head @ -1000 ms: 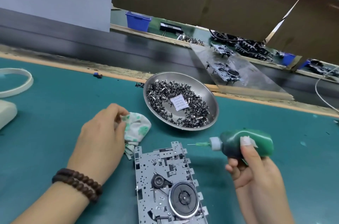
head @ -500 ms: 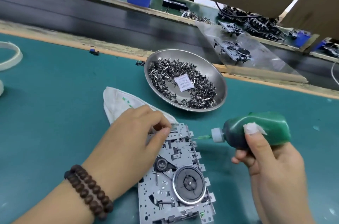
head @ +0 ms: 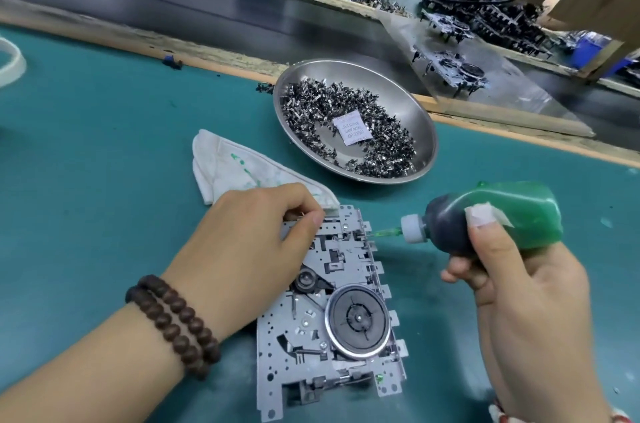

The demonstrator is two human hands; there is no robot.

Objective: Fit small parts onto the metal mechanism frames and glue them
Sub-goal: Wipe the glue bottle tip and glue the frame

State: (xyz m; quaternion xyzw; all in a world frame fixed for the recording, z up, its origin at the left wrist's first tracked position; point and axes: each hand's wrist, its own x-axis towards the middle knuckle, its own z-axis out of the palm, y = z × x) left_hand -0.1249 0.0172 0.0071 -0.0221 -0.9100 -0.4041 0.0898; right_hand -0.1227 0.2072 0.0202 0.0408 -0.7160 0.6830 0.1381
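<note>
Head view: metal frame flat under left hand, fingers pinching small part at far edge. Right hand grips glue bottle, nozzle touching frame. Frame looks stiff, light, sharp-tabbed; hold by edges.

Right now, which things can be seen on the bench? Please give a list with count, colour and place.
metal frame: one, silver, near centre of the table
glue bottle: one, green, in the right hand, nozzle at the frame's far edge
dish: one, steel, behind the frame
small parts: many, dark silver, inside the dish
cloth: one, white with green stains, left of the dish
table: one, teal
left hand: pinching at the frame's top
right hand: holding the bottle
</note>
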